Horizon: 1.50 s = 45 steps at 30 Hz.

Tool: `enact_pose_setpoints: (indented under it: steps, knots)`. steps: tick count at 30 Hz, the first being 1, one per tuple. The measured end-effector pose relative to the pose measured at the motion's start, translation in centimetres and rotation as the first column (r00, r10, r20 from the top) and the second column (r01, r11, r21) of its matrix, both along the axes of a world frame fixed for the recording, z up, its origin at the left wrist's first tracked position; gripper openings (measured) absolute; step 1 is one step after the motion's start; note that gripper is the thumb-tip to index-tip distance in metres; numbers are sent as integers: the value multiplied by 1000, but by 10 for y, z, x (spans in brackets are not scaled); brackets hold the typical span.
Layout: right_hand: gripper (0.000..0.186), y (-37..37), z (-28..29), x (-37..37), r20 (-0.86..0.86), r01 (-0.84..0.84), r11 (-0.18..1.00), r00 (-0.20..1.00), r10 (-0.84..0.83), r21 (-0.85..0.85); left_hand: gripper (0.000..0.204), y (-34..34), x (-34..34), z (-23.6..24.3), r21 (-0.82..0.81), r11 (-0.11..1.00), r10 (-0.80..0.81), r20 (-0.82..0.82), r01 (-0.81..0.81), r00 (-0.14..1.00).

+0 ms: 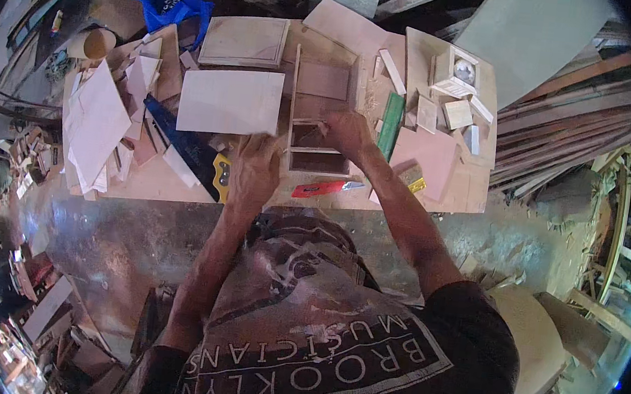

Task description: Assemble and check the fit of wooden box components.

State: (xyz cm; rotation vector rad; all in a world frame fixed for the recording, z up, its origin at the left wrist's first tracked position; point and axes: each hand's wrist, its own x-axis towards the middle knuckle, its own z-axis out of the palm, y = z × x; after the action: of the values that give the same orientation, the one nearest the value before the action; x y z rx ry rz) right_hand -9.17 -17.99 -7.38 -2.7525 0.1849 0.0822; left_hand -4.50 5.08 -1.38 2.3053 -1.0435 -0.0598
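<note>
A wooden box with inner dividers (319, 163) lies at the bench's middle. My right hand (349, 135) is over its right side, fingers bent and closed at a divider. My left hand (257, 164) is beside the box's left side, just below a pale rectangular panel (229, 99), with curled fingers; what they hold is hidden. A dark handsaw with a yellow handle (221, 177) lies left of it. A red-handled blade (316, 190) lies below the box, and a green strip (390, 128) to its right.
The workbench (454, 192) also carries stacked board offcuts (97, 120), a small box frame with a round silvery piece (452, 69) and small blocks (459, 114). A blue bag (159, 4) sits at the back. Long timber planks (575, 140) are piled to the right.
</note>
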Motion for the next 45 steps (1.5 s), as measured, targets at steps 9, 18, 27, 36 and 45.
enact_pose_setpoints:
  steps: [9,18,27,36,45]
  knots:
    - [23,-12,9,-13,125,28,999,992,-30,17,29,-67,47,-31,345,926,-268,317,153,910]
    - [29,-71,28,-75,208,359,821,850,-484,444,10,-86,47,-31,400,889,-316,186,222,930]
    - [22,-81,-10,-129,60,511,713,792,-608,481,15,-87,49,-39,409,885,-308,152,224,939]
    - [22,-68,-14,-124,77,504,737,801,-594,451,9,-77,55,-53,316,916,-304,143,248,942]
    - [23,-65,0,-122,22,534,725,798,-602,435,10,-74,57,-39,298,922,-292,115,247,950]
